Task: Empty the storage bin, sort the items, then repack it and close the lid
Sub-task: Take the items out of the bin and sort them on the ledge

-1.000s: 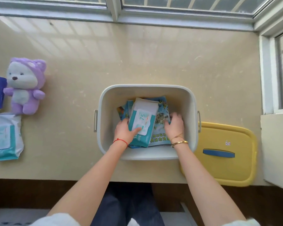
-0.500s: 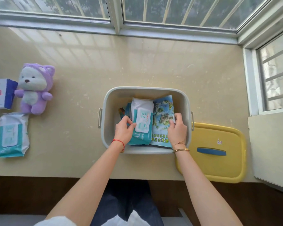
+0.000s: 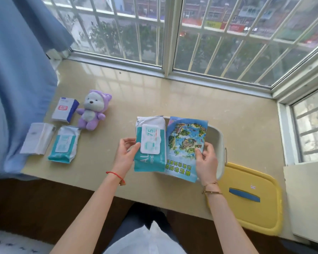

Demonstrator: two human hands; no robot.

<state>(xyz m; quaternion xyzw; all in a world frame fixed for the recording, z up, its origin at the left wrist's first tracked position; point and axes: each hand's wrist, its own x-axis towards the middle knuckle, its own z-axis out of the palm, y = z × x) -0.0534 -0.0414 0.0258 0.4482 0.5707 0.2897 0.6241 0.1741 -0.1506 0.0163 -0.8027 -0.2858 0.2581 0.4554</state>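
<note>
My left hand (image 3: 126,156) grips a teal and white wet-wipes pack (image 3: 150,143) by its left edge, lifted above the bin. My right hand (image 3: 206,162) pinches a blue map booklet (image 3: 185,147) at its right edge, held up beside the pack. The grey storage bin (image 3: 219,143) stands behind and below both; the two items hide most of it and its inside. Its yellow lid (image 3: 250,198) with a blue handle lies flat on the sill to the right.
On the left of the beige sill (image 3: 173,99) lie a purple plush bear (image 3: 94,110), a white and blue box (image 3: 64,110), a white tissue pack (image 3: 38,138) and a second wipes pack (image 3: 64,143). A blue curtain (image 3: 17,88) hangs at far left. Barred windows stand behind.
Both hands have risen out of the bin, the left with the wipes pack and the right with the booklet. The camera has tilted up, bringing the windows and curtain into view.
</note>
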